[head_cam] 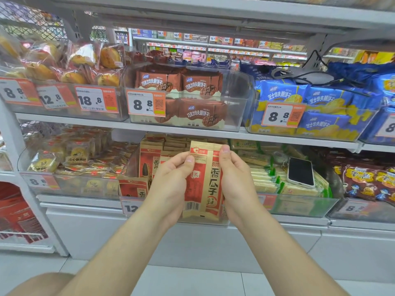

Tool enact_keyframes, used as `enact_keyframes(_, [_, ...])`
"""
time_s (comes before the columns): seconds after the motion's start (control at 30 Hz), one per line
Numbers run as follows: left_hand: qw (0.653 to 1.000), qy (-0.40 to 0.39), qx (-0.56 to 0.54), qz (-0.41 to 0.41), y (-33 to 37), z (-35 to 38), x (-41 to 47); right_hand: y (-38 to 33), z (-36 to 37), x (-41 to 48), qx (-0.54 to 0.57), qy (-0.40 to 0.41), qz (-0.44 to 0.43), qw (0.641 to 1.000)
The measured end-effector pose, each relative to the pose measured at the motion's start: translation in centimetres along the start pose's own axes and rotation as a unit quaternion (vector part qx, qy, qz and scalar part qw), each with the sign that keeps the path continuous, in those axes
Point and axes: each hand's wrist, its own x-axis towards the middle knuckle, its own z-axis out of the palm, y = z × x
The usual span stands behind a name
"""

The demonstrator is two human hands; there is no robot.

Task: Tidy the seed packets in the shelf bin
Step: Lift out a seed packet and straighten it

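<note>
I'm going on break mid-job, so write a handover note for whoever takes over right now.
Left hand and right hand both pinch one seed packet, held upright in front of the shelf bin.
Other packets stand in rows inside; a front packet at the left leans.
Done: back rows look orderly.
Left: seat the held packet, straighten the front one.
A phone lies on the next bin's green packs.

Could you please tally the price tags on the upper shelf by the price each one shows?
8.8 tags: 3
12.8 tag: 1
18.8 tag: 1
Tag cut off at the right edge, price not fully readable: 1
Total: 6
</note>
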Motion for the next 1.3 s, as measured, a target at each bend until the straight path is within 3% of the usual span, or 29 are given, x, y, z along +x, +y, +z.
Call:
enact_keyframes(0.2, [1.000,0.005,-0.020,0.012,0.2,0.1,-0.1,-0.2,-0.3,0.3,0.016,-0.024,0.025,0.999])
enact_keyframes(0.4, [0.987,0.121,-0.090,0.049,0.5,-0.3,0.5,-0.3,-0.5,0.3,-0.069,-0.062,0.001,0.996])
enact_keyframes(0.47, [0.987,0.131,-0.047,0.080,0.5,-0.3,0.6,-0.3,-0.5,0.3,-0.101,-0.044,-0.023,0.994])
enact_keyframes(0.6, [0.967,0.111,0.151,0.175,0.1,-0.3,0.2,-0.2,-0.5,0.2,-0.126,-0.027,-0.083,0.988])
enact_keyframes(0.77, [0.939,0.114,0.240,0.220,0.0,-0.6,0.2,0.2,0.1,0.0,-0.108,-0.020,-0.134,0.985])
enact_keyframes(0.9, [0.901,0.124,0.310,0.276,-0.4,-0.7,0.2,1.0,0.3,0.1,-0.210,0.033,-0.280,0.936])
enact_keyframes(1.0, [0.874,0.095,0.362,0.308,-0.6,-0.7,0.1,1.0,0.5,-0.3,-0.220,0.078,-0.326,0.916])
enact_keyframes(1.17, [0.923,0.024,0.285,0.257,0.2,-1.1,0.5,0.9,0.4,-0.1,-0.197,0.108,-0.338,0.914])
enact_keyframes(1.3, [0.930,0.014,0.263,0.255,0.1,-1.2,0.5,0.9,0.2,-0.1,-0.196,0.115,-0.348,0.910])
